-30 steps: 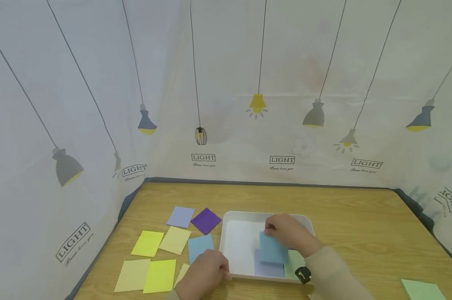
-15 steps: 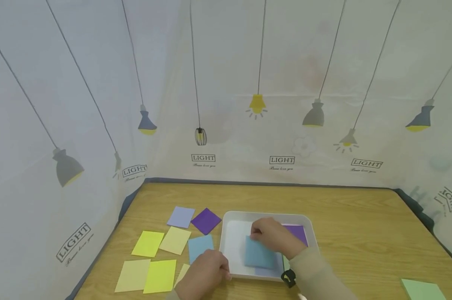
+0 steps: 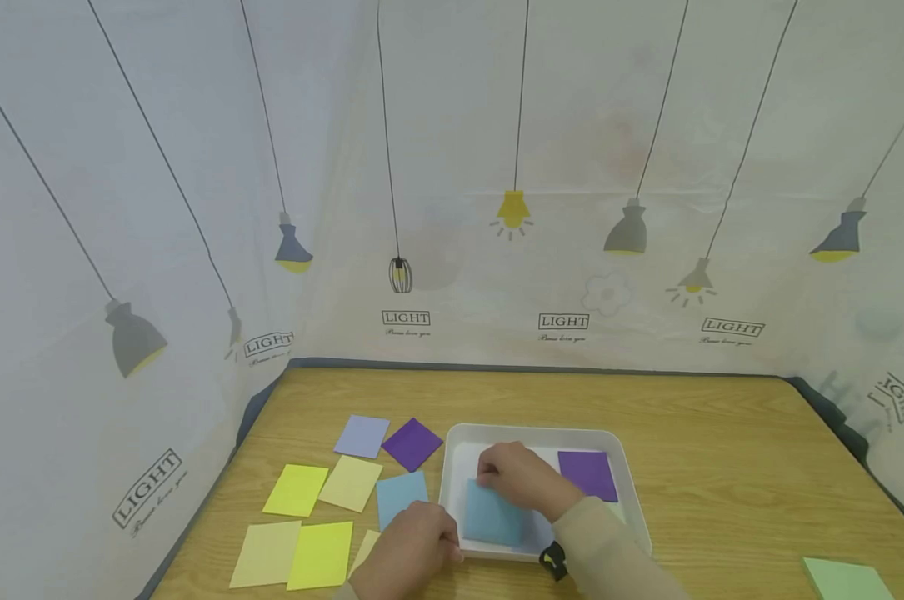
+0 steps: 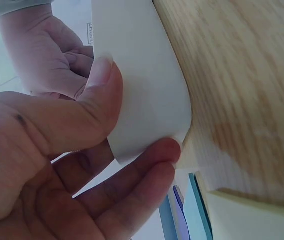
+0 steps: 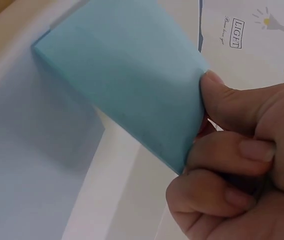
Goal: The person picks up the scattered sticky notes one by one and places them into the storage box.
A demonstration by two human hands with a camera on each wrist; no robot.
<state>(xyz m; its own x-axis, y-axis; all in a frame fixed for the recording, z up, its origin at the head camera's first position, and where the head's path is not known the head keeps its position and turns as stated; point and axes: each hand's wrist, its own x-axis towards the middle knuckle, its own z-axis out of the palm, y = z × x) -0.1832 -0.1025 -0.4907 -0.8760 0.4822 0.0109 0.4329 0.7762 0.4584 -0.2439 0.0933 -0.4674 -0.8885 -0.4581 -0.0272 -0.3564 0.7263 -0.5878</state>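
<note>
Square of blue paper pinched by far edge in right fingers, slanting toward near side of white tray, itself gripped at near-left corner by left fingers.

Diffuse, low-contrast light; shadows soft, blur slight.
Head view: flat, slightly dim; backdrop bluish toward 10 o'clock, greyer toward 2; wide-angle slant near 9 and 3; blue note pad softly smeared. Left wrist view: washed pale at 11 o'clock. Right wrist view: tray rim at 10 o'clock out of focus; soft shadow on lilac note pad toward 9.
</note>
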